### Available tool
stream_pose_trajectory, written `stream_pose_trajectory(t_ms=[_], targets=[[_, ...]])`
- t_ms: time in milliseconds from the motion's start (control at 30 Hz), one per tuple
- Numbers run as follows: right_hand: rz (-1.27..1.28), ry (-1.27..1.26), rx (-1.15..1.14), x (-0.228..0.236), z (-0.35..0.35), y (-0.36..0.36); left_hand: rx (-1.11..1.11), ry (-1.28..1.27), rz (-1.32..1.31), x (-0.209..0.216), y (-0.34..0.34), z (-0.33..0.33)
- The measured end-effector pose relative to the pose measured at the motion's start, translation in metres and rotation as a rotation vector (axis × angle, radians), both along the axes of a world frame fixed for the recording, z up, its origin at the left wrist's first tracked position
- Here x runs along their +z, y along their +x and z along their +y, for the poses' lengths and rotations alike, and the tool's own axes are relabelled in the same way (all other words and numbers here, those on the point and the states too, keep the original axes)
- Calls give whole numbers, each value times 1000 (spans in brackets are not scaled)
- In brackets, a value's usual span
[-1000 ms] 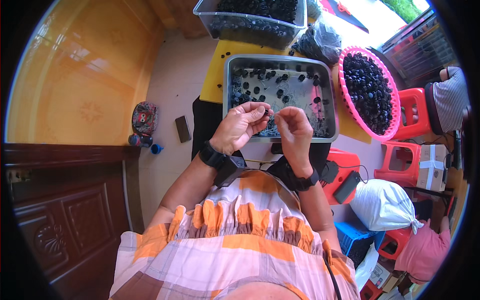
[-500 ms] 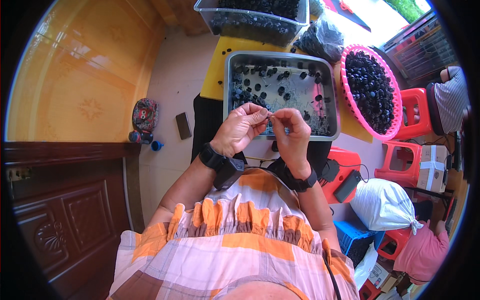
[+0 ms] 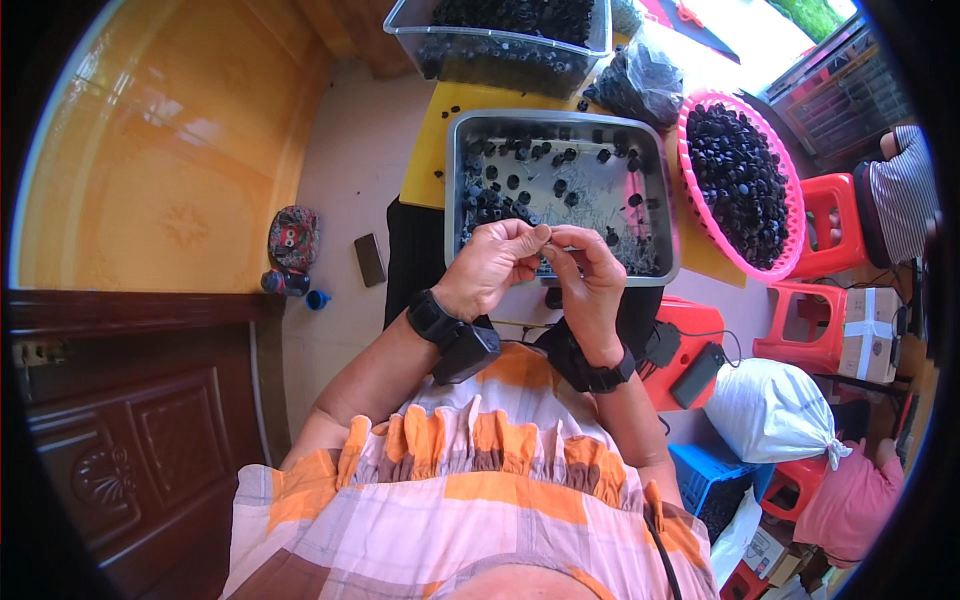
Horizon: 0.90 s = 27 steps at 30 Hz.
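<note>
Over the near edge of a metal tray (image 3: 660, 160), my left hand (image 3: 490, 265) and my right hand (image 3: 592, 290) meet fingertip to fingertip. Each is closed in a pinch, and whatever sits between the fingers is too small and covered to name. Inside the tray lie small round black parts (image 3: 490, 205), heaped at the left and scattered elsewhere. Thin, pale pin-like pieces (image 3: 590, 200) are strewn across its floor, most thickly toward the near right.
A clear bin (image 3: 500, 65) of black parts stands beyond the tray, beside a plastic bag (image 3: 650, 75). To the right is a pink basket (image 3: 795, 225) full of black parts. Red stools (image 3: 805, 325), a white sack (image 3: 770, 410) and two other people are at the right.
My hands stay pinched together over the tray's near edge, with the fingertips drawn a little closer and lower. The whole view has shifted slightly.
</note>
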State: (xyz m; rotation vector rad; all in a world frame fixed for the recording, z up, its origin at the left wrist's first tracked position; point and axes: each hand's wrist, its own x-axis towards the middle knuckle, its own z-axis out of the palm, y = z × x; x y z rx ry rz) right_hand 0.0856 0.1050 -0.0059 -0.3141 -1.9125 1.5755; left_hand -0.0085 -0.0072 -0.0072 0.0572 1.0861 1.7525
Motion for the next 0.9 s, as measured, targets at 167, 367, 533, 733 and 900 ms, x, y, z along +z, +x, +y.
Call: stream_pose_trajectory(t_ms=[167, 367, 533, 733, 900], targets=[[-20, 92, -72, 0, 11, 8, -88, -24, 84, 7, -6, 20], [84, -531, -146, 11, 39, 20, -148, -281, 479, 16, -42, 59], [48, -603, -127, 8, 46, 30, -351, -595, 1161, -6, -73, 89], [29, -656, -95, 1, 51, 37, -291, -650, 1615, -30, -75, 100], [5, -690, -80, 0, 56, 37, -257, -517, 1415, -14, -66, 96]])
